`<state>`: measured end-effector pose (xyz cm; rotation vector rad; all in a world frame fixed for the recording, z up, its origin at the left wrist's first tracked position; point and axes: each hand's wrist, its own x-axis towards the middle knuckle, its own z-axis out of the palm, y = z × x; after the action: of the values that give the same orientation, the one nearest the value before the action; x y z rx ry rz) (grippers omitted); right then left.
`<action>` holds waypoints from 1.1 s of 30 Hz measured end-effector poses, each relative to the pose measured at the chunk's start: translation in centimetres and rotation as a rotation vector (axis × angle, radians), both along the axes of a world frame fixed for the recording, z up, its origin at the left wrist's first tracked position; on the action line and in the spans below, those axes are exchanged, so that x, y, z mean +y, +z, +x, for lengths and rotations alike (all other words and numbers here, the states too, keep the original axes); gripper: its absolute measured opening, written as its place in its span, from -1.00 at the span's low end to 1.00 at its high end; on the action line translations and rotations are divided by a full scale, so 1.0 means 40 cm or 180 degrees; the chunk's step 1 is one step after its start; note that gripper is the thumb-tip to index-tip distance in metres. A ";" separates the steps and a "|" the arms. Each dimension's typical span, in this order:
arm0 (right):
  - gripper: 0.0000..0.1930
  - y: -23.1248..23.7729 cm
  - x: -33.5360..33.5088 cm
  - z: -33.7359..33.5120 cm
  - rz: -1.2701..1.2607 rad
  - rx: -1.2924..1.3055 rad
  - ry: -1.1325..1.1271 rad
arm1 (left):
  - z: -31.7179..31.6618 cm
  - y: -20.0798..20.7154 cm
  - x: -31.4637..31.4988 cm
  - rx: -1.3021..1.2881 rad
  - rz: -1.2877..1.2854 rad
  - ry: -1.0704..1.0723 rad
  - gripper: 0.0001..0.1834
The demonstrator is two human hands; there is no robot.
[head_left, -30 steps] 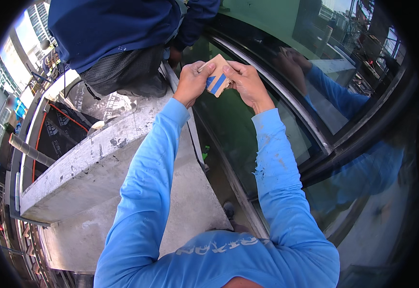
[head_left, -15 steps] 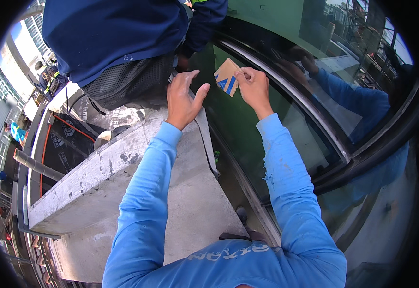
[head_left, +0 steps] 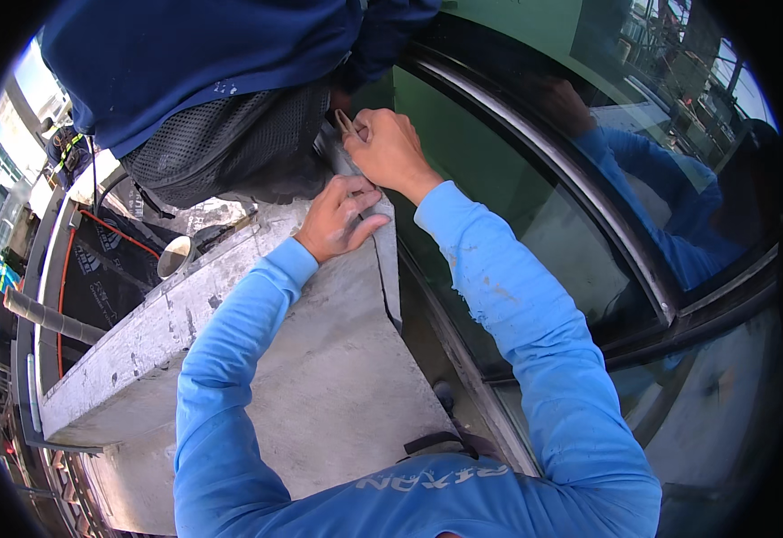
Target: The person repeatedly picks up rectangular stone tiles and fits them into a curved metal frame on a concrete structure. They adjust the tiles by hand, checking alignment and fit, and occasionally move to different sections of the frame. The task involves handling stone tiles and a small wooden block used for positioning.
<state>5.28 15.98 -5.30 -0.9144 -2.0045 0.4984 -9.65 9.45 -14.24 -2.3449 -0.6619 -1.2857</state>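
Note:
In my right hand [head_left: 391, 152] is a small folded piece of tan card [head_left: 346, 124], pinched between thumb and fingers and seen nearly edge-on. That hand is over the far end of a grey strip [head_left: 386, 242] running along the side of the concrete ledge [head_left: 302, 296], close to a co-worker's hip. Just nearer, my left hand [head_left: 342, 218] rests on the ledge's edge beside the strip, thumb apart from the fingers, holding nothing. My right hand partly hides the card.
A co-worker in a dark blue top [head_left: 203, 63] and black mesh shorts [head_left: 230, 148] is right ahead. Framed dark glass [head_left: 499, 179] stands on the right, a narrow gap between it and the ledge. A cup [head_left: 175, 257] and a grey pipe [head_left: 55, 318] are at left.
My right hand has moved left and inward with the card, from over the glass to the strip. My left hand has come down nearer me onto the ledge's edge.

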 end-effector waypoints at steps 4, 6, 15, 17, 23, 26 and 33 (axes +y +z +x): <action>-0.75 -0.017 0.033 0.023 -0.0334 -0.0021 0.0459 | 0.023 -0.023 0.001 -0.0397 -0.0021 -0.0097 -0.46; -0.73 0.002 0.029 0.017 -0.0365 -0.0378 0.0403 | 0.019 -0.027 0.002 -0.0452 -0.0111 -0.0151 -0.46; -0.60 0.077 0.055 -0.040 -0.0429 -0.1077 0.0242 | 0.015 -0.017 0.002 -0.0459 -0.0236 -0.0377 -0.45; -0.61 0.075 0.065 -0.052 -0.0471 -0.1116 0.0222 | 0.015 -0.019 0.004 -0.0486 -0.0271 -0.0400 -0.47; -0.62 0.054 0.057 -0.056 -0.0288 -0.1092 0.0069 | 0.010 -0.017 0.005 -0.0478 -0.0361 -0.0330 -0.50; -0.60 0.060 0.052 -0.070 -0.0213 -0.1317 0.0007 | 0.012 -0.021 0.001 -0.0454 -0.0343 -0.0242 -0.51; -0.70 0.022 0.071 -0.104 0.0085 -0.1030 -0.0378 | 0.025 -0.011 0.009 -0.0525 -0.0160 -0.0240 -0.53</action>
<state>1.13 18.82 -4.42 -1.1484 -2.2210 0.2689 -8.66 9.80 -14.67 -2.3417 -0.6686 -1.5255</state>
